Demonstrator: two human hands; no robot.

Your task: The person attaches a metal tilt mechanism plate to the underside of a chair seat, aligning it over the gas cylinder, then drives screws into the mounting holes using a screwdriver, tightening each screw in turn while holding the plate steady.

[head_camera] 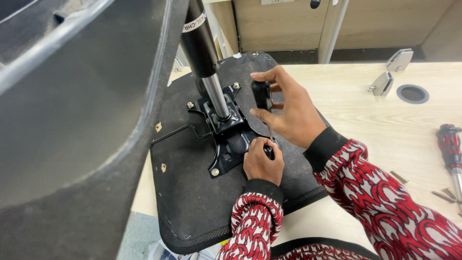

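Observation:
An upturned black office chair seat (192, 192) lies on a light wooden table (385, 135). A black metal mechanism plate (226, 130) is bolted to it, with a gas cylinder (204, 53) rising from its middle. My right hand (288, 113) grips the black handle of a screwdriver (261, 94) held upright over the plate's right corner. My left hand (262, 163) pinches the lower shaft or screw at that corner; the tip is hidden by my fingers. Both sleeves are red, white and black patterned.
A large dark chair part (72, 120) fills the left of the view. On the table at right lie a red-and-black screwdriver (450, 149), loose screws (442, 195), two metal brackets (390, 72) and a round cable hole (412, 94).

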